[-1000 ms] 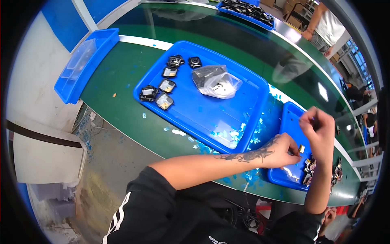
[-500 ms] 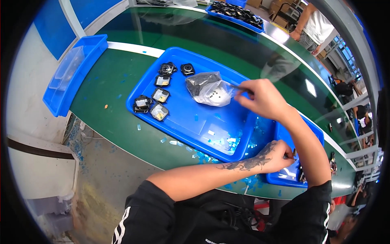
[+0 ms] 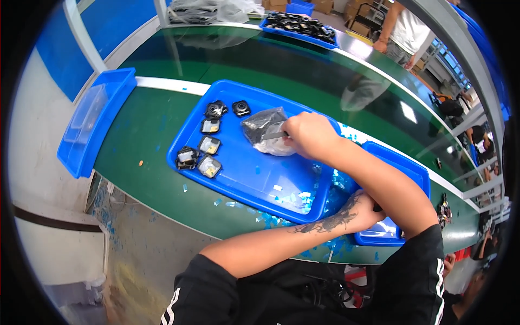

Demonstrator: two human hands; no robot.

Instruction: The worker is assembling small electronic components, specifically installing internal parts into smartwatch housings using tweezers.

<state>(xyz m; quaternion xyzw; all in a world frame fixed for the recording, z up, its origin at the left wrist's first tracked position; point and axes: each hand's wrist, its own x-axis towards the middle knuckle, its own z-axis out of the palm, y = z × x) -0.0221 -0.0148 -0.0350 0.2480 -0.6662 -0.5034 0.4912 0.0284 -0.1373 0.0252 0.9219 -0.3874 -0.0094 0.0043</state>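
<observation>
A crumpled clear plastic bag (image 3: 264, 132) with dark parts showing through it lies on the big blue tray (image 3: 254, 173) at the centre of the frame, toward the tray's upper right part. The right hand (image 3: 307, 135) is closed as a fist at the bag's right edge, pinching a thin dark tool (image 3: 273, 136) whose tip points left into the bag; what the tool is exactly is hard to tell. To the left of the bag, on the same tray, sit six small square parts (image 3: 208, 145) in a loose double column, the upper two black and round-faced, the lower four with pale shiny faces. Pale blue scraps (image 3: 292, 196) are scattered over the tray's lower right corner and the green belt (image 3: 146, 130) below it. The left hand (image 3: 364, 208) lies at the lower right, its fingers hidden behind the right forearm where they meet a smaller blue tray (image 3: 403, 173), so I cannot tell whether it is open or gripping. An empty-looking blue bin (image 3: 95, 127) hangs at the belt's left edge. At the top of the frame a further blue tray of black parts (image 3: 300, 24) stands beside more bagged goods (image 3: 208, 11), cut off by the rim. A person in a white shirt (image 3: 409, 30) stands at upper right.
</observation>
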